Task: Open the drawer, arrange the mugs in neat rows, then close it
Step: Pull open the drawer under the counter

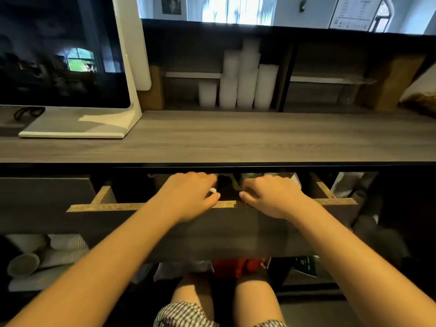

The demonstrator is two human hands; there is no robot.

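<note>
Paper cups (35, 258): left of the drawer and lower, a heap of white ribbed cups lying on their sides on a shelf.
Monitor (59, 50): above and left of the drawer, on a white stand on the grey wood counter (236, 138); the screen is dark and only mirrors the room.
Drawer (236, 232): under the counter's edge, pulled partly out; its dark front panel and raw chipboard top edge face the camera.
Left hand (188, 197): reaching over the drawer's front edge, fingers curled down inside; thumb and forefinger seem to pinch a small white piece (213, 190), what it is cannot be told.
Mugs: none can be made out; the drawer's inside is dark, and both hands and the counter overhang block it.
Right hand (271, 197): beside the left, over the same edge, fingers bent together into the drawer; what they touch is hidden.
Plastic cups (245, 86): above the drawer, translucent white stacks in an open cubby behind the counter.
Writing: a sheet on the far wall, top right, too blurred to read.
</note>
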